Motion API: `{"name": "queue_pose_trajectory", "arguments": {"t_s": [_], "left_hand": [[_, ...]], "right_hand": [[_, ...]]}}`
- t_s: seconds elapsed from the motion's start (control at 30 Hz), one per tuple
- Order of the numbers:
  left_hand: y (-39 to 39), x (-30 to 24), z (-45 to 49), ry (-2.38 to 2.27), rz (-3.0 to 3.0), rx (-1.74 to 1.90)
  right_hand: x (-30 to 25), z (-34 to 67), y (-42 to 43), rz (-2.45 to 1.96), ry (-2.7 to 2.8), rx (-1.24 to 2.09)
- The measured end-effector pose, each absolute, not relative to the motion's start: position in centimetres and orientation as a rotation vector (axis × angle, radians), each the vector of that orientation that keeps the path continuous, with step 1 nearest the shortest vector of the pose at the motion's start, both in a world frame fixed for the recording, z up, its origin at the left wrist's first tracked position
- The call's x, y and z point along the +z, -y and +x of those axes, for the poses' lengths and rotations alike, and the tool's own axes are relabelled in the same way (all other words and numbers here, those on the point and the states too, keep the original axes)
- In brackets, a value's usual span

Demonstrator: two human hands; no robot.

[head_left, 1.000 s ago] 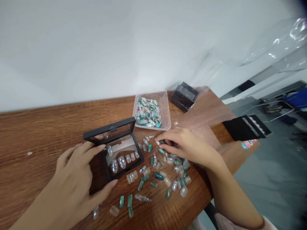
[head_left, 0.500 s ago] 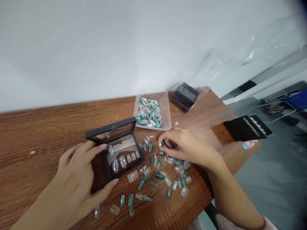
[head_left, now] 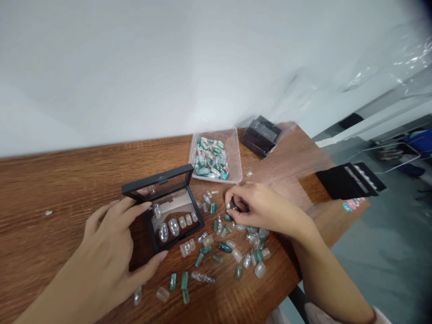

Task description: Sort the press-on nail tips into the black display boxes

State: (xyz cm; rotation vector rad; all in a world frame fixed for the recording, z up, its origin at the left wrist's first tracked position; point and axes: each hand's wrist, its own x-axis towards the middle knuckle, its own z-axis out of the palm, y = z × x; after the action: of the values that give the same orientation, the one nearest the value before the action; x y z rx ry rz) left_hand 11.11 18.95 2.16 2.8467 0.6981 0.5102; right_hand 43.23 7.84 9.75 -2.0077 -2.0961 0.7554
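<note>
A black case [head_left: 197, 215] with a clear window lid stands open on the table, several clear press-on nails [head_left: 173, 227] set inside it. My left hand [head_left: 108, 247] grips the case by its left side, fingers at the upper corner and thumb at the lower one. My right hand [head_left: 256, 204] is closed in a pinch on a small clear press-on nail [head_left: 228, 205], over the right part of the loose pile. Around it lie many green press-on nails [head_left: 225, 247] and clear ones. The fingers partly cover what is beneath them.
Behind the pile, a clear plastic tub [head_left: 236, 155] holds many more nails. Black boxes [head_left: 261, 135] in plastic wrap stand near the wall. A black card [head_left: 347, 182] and colourful stickers [head_left: 353, 204] lie at the table's right edge. Transparent film [head_left: 283, 166] covers the right side.
My right thumb and index finger have drawn closer together on the nail, the hand shifting only slightly. My left hand and the case stay put.
</note>
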Motion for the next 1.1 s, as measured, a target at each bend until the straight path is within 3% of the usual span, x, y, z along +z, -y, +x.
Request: {"name": "queue_pose_trajectory", "arguments": {"t_s": [1.1], "left_hand": [[-18.5,3.2,11.9,-0.659,2.804,0.560]], "right_hand": [[11.5,39.2,-9.9,-1.669,2.157,0.819]]}}
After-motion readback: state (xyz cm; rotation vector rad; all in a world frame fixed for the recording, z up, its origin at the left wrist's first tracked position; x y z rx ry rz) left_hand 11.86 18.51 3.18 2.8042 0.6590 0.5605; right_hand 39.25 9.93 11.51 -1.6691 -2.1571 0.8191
